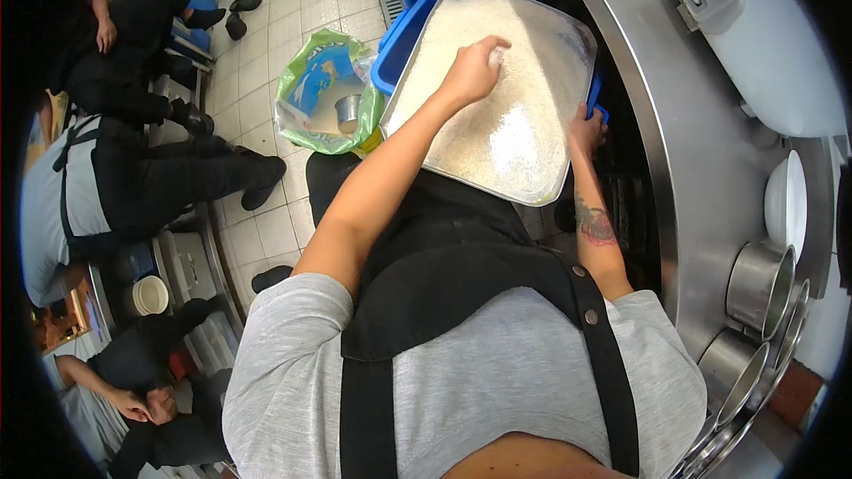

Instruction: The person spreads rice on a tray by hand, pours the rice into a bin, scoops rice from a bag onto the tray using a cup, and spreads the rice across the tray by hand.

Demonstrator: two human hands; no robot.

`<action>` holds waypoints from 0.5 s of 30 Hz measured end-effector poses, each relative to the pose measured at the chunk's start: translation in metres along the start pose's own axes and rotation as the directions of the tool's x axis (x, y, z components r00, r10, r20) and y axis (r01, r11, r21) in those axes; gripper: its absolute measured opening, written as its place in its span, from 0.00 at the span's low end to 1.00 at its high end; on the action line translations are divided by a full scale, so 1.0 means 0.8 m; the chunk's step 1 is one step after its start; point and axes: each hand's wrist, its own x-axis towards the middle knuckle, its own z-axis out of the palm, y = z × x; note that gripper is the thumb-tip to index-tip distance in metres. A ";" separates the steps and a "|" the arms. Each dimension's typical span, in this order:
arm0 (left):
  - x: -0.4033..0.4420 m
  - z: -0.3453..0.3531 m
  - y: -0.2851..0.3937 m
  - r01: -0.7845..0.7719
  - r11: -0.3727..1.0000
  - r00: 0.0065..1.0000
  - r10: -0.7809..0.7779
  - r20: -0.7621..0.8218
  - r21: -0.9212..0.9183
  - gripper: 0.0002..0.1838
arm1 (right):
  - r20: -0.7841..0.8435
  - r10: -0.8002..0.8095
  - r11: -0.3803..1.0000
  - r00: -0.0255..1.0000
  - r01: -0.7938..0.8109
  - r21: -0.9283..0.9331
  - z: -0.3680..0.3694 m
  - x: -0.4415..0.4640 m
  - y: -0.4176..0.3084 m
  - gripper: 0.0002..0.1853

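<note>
A shallow metal tray (575, 31) full of loose white grains that look like rice (470, 22) tilts in front of my body, above a blue plastic container (389, 60). My left hand (475, 73) is over the middle of the grains, its fingers curled together around something pale I cannot make out. At the tray's right side, my right hand (587, 131) grips the edge, close to the blue container's handle; some of its fingers are hidden. Left of the tray stands an open green plastic bag (288, 93) with a metal cup (348, 113) inside.
A steel counter (639, 44) runs along my right, bearing a white rice cooker (754, 44), a white bowl (785, 204) and several metal pots (761, 288). People in black trousers (177, 160) are on the left, beside low units. Tiled floor (284, 0) lies between.
</note>
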 end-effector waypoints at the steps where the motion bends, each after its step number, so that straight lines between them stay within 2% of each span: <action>1: 0.006 -0.008 0.018 -0.036 0.999 0.999 0.035 -0.037 -0.007 0.23 | 0.000 0.021 1.000 1.000 -0.021 0.005 -0.003 -0.004 -0.006 0.30; 5: 0.026 -0.027 0.040 -0.215 0.975 0.974 0.210 -0.081 -0.052 0.25 | 0.002 0.050 0.999 0.999 -0.050 0.010 -0.007 -0.007 -0.010 0.30; 8: 0.027 -0.037 0.064 -0.035 0.953 0.997 0.053 0.050 -0.302 0.27 | -0.006 0.067 0.998 0.998 -0.067 -0.006 -0.007 -0.007 -0.012 0.29; 11: 0.033 -0.028 0.053 -0.136 0.938 0.982 0.171 0.084 -0.318 0.30 | -0.018 0.047 0.999 0.999 -0.047 -0.005 0.001 -0.001 -0.002 0.29; 14: 0.025 -0.022 0.049 -0.270 0.936 0.948 0.300 0.106 -0.227 0.30 | -0.026 0.042 0.999 0.999 -0.042 -0.005 0.003 0.000 -0.001 0.29; 15: 0.021 -0.020 0.044 -0.220 0.956 0.956 0.251 0.152 -0.195 0.29 | -0.028 0.048 0.999 0.998 -0.048 -0.008 0.001 -0.003 -0.004 0.30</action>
